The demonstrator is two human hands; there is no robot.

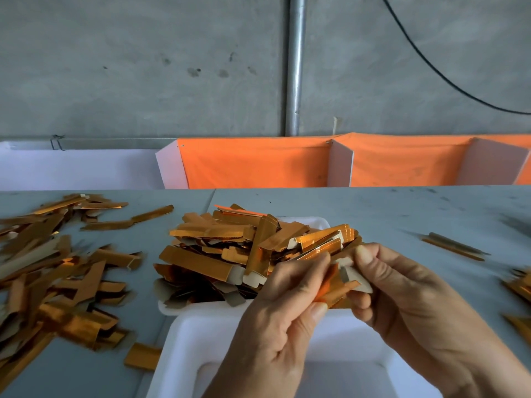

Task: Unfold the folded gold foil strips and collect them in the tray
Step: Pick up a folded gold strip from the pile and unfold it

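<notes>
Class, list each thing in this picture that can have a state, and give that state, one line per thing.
Left hand: pinching the held strip.
Right hand: pinching the same strip.
Held strip: partly unfolded, above the trays.
Far tray: heaped with gold strips.
Near tray: no strips seen in it.
Left pile: loose, scattered on the table.

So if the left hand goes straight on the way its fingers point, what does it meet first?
The left hand, pinching a gold foil strip with the right hand, points up and right. It would probably meet the strip pile in the white tray; depth is unclear.
</notes>
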